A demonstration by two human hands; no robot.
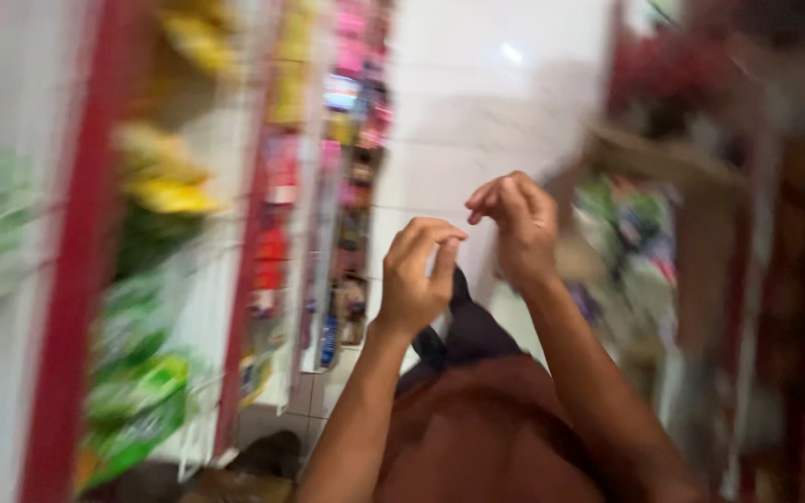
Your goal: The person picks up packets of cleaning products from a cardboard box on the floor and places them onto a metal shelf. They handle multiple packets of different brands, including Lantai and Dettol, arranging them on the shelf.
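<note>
While blur smears the red-edged shelf, yellow and green packets sit left. Left hand and right hand curl loosely; any hold cannot be told. White floor tiles lie open ahead.

Left hand: raised in front of the body, fingers curled inward, thumb tip meeting the fingertips in a pinch. No object is discernible in the pinch; motion blur limits detail.

Right hand: raised slightly higher and just beside the left hand, apart from it, fingers bent loosely toward the palm. Whether it holds anything cannot be determined.

Both forearms rise from the lower frame edge above a brown garment.
</note>
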